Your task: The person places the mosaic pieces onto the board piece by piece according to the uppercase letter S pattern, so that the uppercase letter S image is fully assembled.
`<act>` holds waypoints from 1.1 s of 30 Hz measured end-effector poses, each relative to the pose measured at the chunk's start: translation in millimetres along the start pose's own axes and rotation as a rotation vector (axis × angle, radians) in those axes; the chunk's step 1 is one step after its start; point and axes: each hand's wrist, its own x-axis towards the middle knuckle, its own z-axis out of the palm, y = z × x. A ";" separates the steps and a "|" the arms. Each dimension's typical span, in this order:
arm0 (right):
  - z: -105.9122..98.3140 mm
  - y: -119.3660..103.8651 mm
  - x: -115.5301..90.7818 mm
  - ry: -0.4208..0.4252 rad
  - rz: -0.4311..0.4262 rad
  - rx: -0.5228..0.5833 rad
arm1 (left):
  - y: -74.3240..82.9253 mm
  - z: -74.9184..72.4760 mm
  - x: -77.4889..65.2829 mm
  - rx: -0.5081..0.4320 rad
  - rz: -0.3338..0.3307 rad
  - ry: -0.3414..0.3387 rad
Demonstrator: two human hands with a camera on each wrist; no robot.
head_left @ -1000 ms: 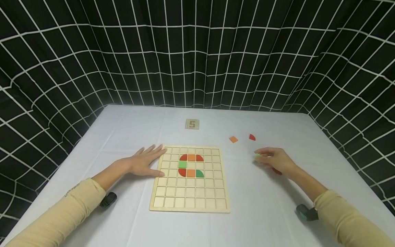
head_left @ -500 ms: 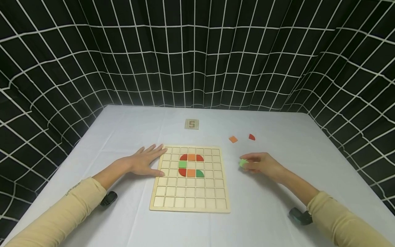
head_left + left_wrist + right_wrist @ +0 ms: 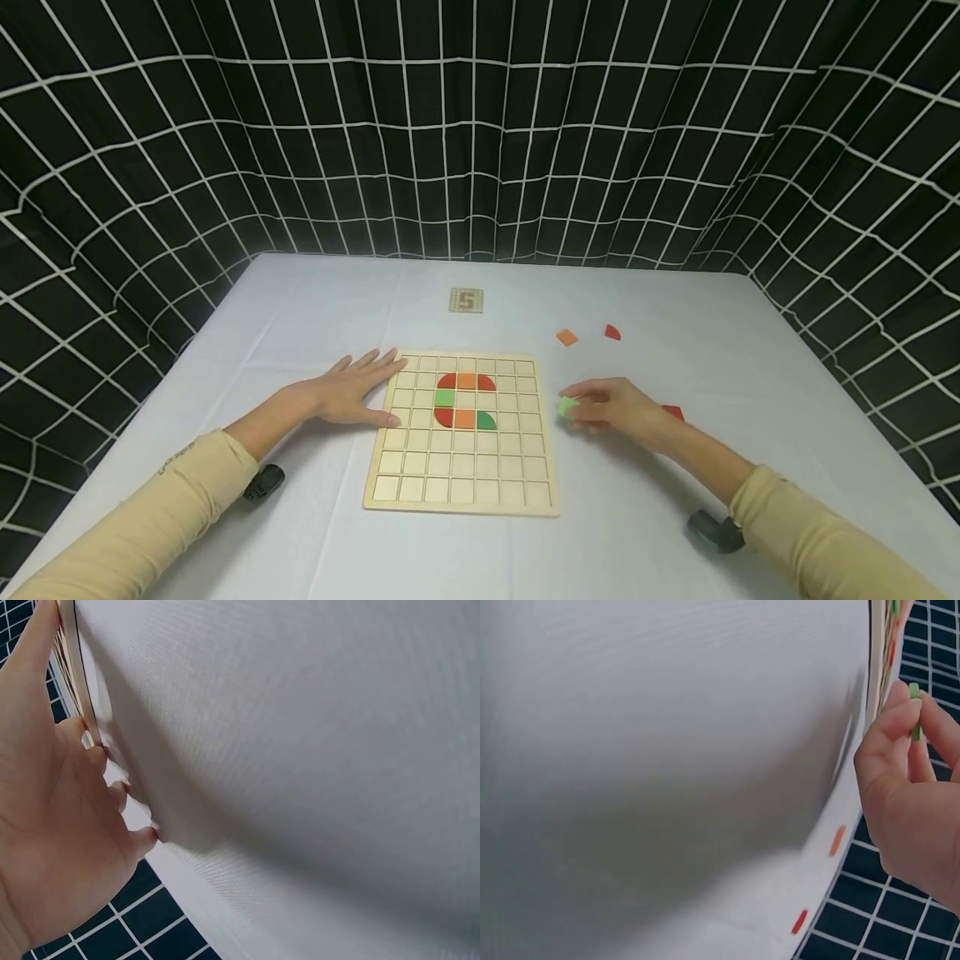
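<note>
The right hand [image 3: 617, 408] pinches a light green tile [image 3: 566, 407], with the gridded board [image 3: 465, 471] on that hand's left touched by the spread-fingered left hand [image 3: 348, 394], an orange tile [image 3: 567, 337] beyond the right hand and a patterned card [image 3: 467, 300] farther off.

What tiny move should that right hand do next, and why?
Perhaps the right hand should move the light green square to the cell below the dark green quarter-circle: the hand pinches it beside the board, and the S-like shape on the small card seems to curve down there.
</note>
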 end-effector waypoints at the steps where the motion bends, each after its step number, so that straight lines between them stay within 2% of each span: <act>1: 1.6 -0.9 0.1 -0.009 0.000 0.005 | -0.5 0.6 0.0 -0.001 0.003 0.004; 15: 25.0 -11.7 5.4 -0.062 -0.011 0.011 | 7.6 -4.1 -11.2 0.016 0.028 0.001; 33: 55.8 -24.5 6.9 -0.149 -0.069 0.013 | 7.1 -2.2 -12.6 0.034 0.036 0.004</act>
